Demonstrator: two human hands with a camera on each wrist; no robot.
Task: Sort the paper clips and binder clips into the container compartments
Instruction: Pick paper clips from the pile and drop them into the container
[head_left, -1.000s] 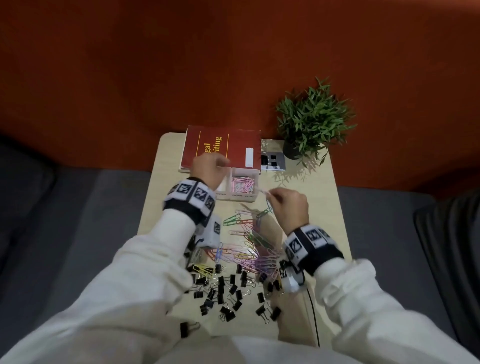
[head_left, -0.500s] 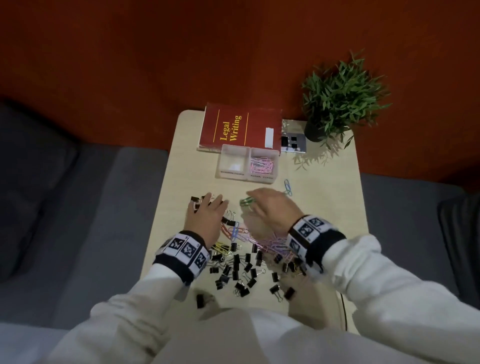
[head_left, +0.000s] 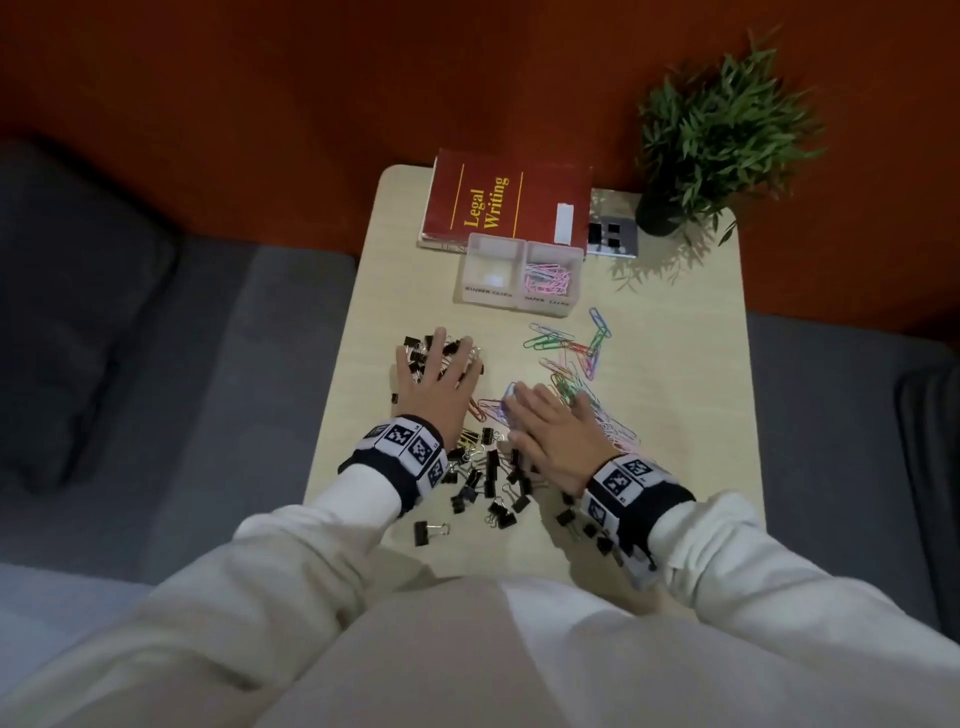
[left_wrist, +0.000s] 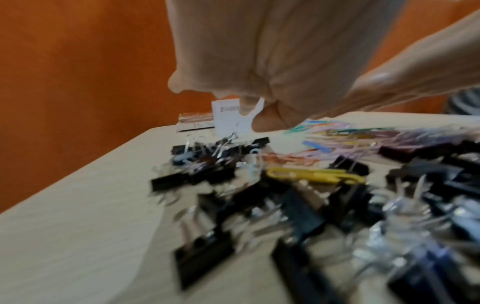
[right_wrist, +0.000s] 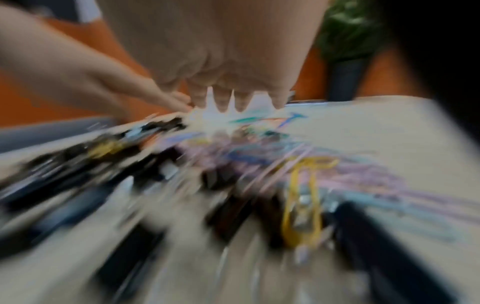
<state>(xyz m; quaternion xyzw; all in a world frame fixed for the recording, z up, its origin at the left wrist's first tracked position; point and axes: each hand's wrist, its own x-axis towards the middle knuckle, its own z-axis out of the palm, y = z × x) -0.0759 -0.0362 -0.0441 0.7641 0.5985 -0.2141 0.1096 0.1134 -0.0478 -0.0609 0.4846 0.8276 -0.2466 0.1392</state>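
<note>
A clear two-compartment container (head_left: 470, 260) stands toward the table's far end. Its left compartment is empty; its right one holds pink paper clips (head_left: 548, 280). My left hand (head_left: 441, 369) lies flat with spread fingers on a cluster of black binder clips (head_left: 415, 345). My right hand (head_left: 540, 415) rests flat on coloured paper clips (head_left: 571, 358) that fan out toward the container. More binder clips (head_left: 493, 483) lie between my wrists. The left wrist view shows binder clips (left_wrist: 207, 170) and a yellow paper clip (left_wrist: 311, 174) under the palm (left_wrist: 259, 61). The right wrist view is badly blurred.
A red book (head_left: 504, 202) lies behind the container, a marker card (head_left: 613, 236) beside it, and a potted plant (head_left: 717, 130) at the far right corner. Grey sofa cushions (head_left: 182, 364) flank the small table (head_left: 675, 415). One binder clip (head_left: 428, 532) sits near the front edge.
Both hands have come back from the container to the clip piles and now lie flat. The left one has moved over binder clips at the left; paper clips are spread further right.
</note>
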